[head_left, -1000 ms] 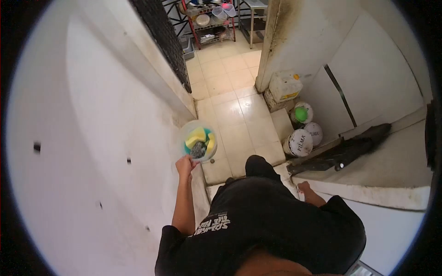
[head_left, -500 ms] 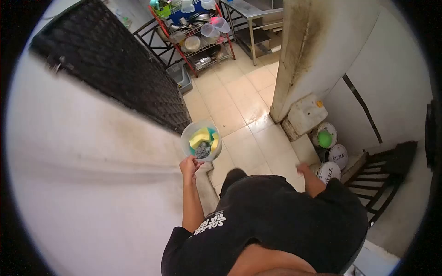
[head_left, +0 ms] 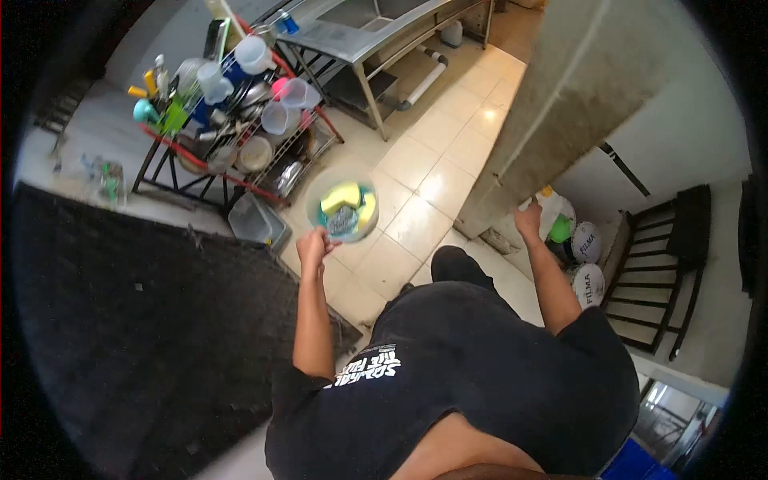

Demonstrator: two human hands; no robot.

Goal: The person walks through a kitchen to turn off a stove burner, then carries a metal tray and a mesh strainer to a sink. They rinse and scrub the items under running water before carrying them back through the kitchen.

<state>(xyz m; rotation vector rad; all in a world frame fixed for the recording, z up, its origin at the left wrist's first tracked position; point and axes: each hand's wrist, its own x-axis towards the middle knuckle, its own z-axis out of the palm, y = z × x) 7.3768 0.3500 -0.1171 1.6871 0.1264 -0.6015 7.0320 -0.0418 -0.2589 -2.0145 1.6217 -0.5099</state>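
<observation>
My left hand (head_left: 313, 250) is closed on the near rim of a translucent plastic tub (head_left: 318, 195), held out in front of me above the floor. Inside it lie yellow sponges (head_left: 342, 194), a grey metal scourer (head_left: 343, 220) and something teal beneath them. Away to the right, my right hand (head_left: 526, 218) is in the air near the concrete pillar, fingers slightly apart, with nothing visible in it. A whitish jerrycan (head_left: 549, 206) is partly hidden behind that hand.
A red-framed rack (head_left: 240, 136) full of kitchenware stands ahead left, with a grey bin (head_left: 258, 222) beside it. Beyond is a steel sink table (head_left: 352, 36). The pillar (head_left: 520, 152), white lidded buckets (head_left: 588, 284) and a dark slatted frame (head_left: 652, 268) line the right. Dark mesh (head_left: 144, 320) covers the left.
I have moved forward, so the rack and sink table appear nearer. My left hand still carries the tub. My right hand has swung forward and up.
</observation>
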